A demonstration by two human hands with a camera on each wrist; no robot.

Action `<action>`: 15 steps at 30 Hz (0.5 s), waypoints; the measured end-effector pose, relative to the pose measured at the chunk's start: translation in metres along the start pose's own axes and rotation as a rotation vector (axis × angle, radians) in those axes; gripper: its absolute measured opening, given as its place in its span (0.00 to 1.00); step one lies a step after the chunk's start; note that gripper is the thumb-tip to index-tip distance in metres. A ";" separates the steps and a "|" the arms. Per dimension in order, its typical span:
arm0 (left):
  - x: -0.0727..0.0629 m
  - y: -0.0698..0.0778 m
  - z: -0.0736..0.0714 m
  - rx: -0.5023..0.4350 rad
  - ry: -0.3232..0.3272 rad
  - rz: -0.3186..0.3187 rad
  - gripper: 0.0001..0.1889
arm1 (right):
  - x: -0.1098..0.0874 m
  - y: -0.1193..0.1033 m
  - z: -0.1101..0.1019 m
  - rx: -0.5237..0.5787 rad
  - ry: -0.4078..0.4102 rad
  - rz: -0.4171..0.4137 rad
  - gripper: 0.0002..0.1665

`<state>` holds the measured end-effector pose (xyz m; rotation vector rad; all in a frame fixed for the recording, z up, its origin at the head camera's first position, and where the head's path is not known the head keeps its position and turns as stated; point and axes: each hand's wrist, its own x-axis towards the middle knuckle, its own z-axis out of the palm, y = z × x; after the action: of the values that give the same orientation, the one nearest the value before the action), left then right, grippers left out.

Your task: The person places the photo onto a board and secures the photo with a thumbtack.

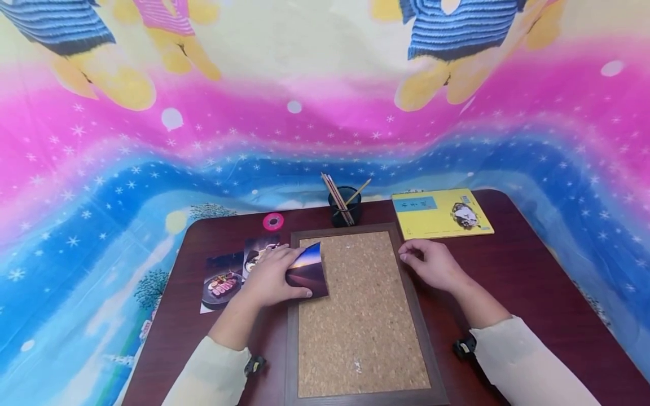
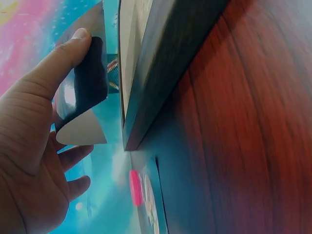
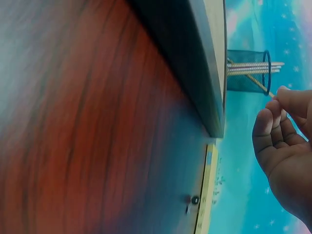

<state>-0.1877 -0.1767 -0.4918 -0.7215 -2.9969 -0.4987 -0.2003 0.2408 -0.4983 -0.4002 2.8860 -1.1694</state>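
Observation:
My left hand point(image 1: 272, 276) grips a photo point(image 1: 311, 273) of a purple-blue sky over dark ground, above the upper left part of a framed cork board point(image 1: 363, 316). The left wrist view has the thumb on one face of the photo point(image 2: 90, 80), which bends, its pale back showing at a corner. Just off the board's right edge is my right hand point(image 1: 431, 264), fingers loosely curled. In the right wrist view that hand point(image 3: 287, 151) has its thumb close to the fingertips, with nothing visible between them.
Two food photos, one of sliced meat point(image 1: 222, 287) and one partly behind my left hand point(image 1: 260, 248), lie left of the board. A pink tape roll point(image 1: 273, 222), a mesh cup point(image 1: 350, 210) with several pencils and a yellow book point(image 1: 431, 220) stand along the table's back.

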 end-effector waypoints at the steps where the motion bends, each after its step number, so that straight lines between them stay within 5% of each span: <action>1: 0.001 0.001 0.001 -0.002 -0.005 0.000 0.56 | 0.002 -0.002 0.002 0.007 0.000 -0.003 0.06; 15: 0.027 0.016 0.010 0.054 -0.097 -0.021 0.58 | 0.019 -0.030 0.022 0.091 -0.036 -0.023 0.05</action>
<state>-0.2044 -0.1479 -0.4936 -0.7315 -3.0977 -0.3923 -0.2100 0.2004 -0.4923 -0.4487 2.7928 -1.2777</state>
